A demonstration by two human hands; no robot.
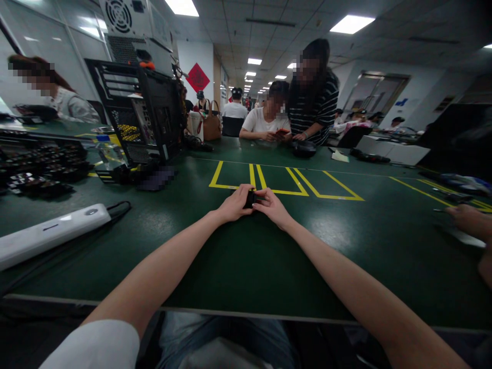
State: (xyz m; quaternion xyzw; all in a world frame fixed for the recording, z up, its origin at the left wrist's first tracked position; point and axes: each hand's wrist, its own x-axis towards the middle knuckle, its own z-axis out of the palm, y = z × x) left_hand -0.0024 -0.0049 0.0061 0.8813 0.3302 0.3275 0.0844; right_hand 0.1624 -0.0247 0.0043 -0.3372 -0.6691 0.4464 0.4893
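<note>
My left hand [235, 204] and my right hand [272, 206] meet over the green table [246, 266], just in front of the yellow floor-tape lines [284, 185]. Between their fingers sits a small black part [251, 199], gripped from both sides and mostly hidden by the fingers. Both arms stretch straight out from my body.
A white power strip [49, 233] lies at the left. A tray of small dark parts [40, 166] and an open black computer case [140, 115] stand at the far left. People sit and stand at the table's far side. Another person's hand [467, 218] rests at the right edge.
</note>
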